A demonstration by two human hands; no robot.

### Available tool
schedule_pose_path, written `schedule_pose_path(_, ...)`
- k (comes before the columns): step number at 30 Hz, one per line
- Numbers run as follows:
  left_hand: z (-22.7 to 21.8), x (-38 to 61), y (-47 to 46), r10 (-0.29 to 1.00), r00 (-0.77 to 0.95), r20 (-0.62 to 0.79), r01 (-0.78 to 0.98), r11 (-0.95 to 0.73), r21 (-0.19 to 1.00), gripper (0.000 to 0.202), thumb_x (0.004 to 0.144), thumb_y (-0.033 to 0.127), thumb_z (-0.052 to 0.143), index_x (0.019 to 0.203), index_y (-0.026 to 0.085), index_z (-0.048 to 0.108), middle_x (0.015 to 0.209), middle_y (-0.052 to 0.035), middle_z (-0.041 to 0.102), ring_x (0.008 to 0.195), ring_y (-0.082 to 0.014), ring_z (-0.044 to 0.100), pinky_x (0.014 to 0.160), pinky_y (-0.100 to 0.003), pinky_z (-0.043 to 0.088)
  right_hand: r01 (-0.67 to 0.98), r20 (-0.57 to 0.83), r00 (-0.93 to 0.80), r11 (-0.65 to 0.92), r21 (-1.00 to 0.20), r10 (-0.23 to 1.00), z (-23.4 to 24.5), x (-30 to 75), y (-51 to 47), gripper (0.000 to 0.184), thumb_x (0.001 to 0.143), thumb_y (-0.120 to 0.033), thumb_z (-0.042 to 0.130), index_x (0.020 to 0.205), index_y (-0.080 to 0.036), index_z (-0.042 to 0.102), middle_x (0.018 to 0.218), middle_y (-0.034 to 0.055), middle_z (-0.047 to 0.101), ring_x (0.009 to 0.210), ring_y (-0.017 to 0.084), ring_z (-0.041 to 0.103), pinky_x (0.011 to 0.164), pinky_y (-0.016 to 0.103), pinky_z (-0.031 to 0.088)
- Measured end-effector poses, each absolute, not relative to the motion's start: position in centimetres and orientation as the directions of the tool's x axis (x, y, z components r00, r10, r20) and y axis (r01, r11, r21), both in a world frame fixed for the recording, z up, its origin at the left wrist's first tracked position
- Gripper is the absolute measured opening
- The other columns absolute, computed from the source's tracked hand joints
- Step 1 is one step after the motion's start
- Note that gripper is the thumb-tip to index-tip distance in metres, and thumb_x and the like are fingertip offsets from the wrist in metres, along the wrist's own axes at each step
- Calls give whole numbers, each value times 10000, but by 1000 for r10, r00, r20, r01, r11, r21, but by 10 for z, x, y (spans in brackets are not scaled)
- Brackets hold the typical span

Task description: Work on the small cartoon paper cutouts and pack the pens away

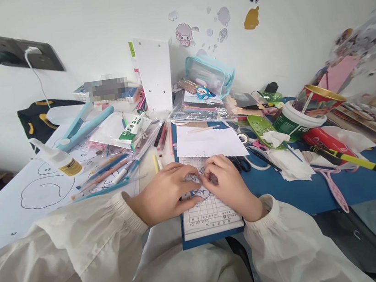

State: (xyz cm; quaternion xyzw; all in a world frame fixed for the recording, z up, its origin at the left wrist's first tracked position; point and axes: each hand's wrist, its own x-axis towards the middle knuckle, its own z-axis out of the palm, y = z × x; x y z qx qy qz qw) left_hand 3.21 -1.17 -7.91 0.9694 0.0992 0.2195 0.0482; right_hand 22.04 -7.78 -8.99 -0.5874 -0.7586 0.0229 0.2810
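Note:
A notebook with a printed grid page lies in front of me, and a small line drawing with blue parts rests on it. My left hand reaches in from the left, its fingers stretched apart over the drawing and touching it. From the right comes my right hand, thumb and fingertips brought together at the drawing's upper edge. Whatever is in that pinch is too small or hidden to make out. Fingers of both hands cover much of the drawing. Just beyond them lies a white sheet with a thin stick.
Pens and pencils and a glue bottle are left, on paper with drawn outlines. Scissors, crumpled tissue, a white-rimmed tub and a yellow-black cutter are right. A white box stands behind.

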Motion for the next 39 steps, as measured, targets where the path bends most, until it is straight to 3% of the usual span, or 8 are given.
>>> schedule_pose_path(3,-77,33,-12,189,885,426,162,-982,98,260,896,344,495,890,181,698,1022,-103,635,891,-230,605,840,-402,474,945,407,-121,231,-233,905,-88,218,-80,161,837,-225,545,691,-202,484,811,57,556,829,226,508,717,370,403)
schedule_pose_path(6,-74,33,-13,181,888,423,161,-983,83,257,895,336,495,870,178,697,976,-100,640,861,-222,596,807,-385,476,961,406,-71,172,-218,911,-87,217,-81,96,830,-277,555,805,-192,518,845,74,567,865,257,512,721,389,402)
schedule_pose_path(11,-74,35,-12,124,894,431,90,-991,98,233,906,283,482,892,153,675,1010,-101,676,924,-224,608,884,-401,457,816,376,-53,257,-518,925,-88,224,-79,202,888,-250,494,1085,-204,500,1083,85,571,1042,242,510,882,395,409)
schedule_pose_path(14,-75,36,-11,107,907,408,56,-989,135,219,910,262,480,993,148,648,1055,-97,689,959,-222,611,901,-394,463,637,364,99,223,-738,926,-89,233,-81,180,946,-274,395,1071,-234,519,1059,59,594,1003,195,551,857,337,442)
schedule_pose_path(16,-75,37,-11,107,913,393,50,-987,153,220,908,254,485,1025,143,635,1076,-100,689,972,-224,611,900,-394,470,578,362,167,206,-790,917,-89,237,-85,176,948,-275,395,987,-235,562,971,41,618,918,180,578,799,311,460)
schedule_pose_path(20,-75,37,-11,109,909,402,49,-986,157,226,906,258,493,1024,131,638,1075,-110,690,966,-231,616,888,-402,483,651,394,90,245,-719,915,-91,237,-96,107,883,-218,520,861,-219,625,876,38,625,857,184,581,772,318,469)
schedule_pose_path(25,-76,36,-12,112,896,429,52,-987,149,229,906,251,492,1035,138,643,1066,-102,698,963,-227,619,877,-389,495,734,488,29,313,-603,872,-95,235,-106,147,850,-150,557,886,-218,682,909,57,650,911,202,564,828,358,476)
schedule_pose_path(39,-76,36,-12,106,888,447,40,-987,155,221,895,232,513,1049,146,646,1048,-96,710,981,-234,622,886,-401,494,723,465,-22,336,-604,885,-96,237,-108,206,870,-172,541,946,-259,712,969,48,691,943,218,575,846,423,495)
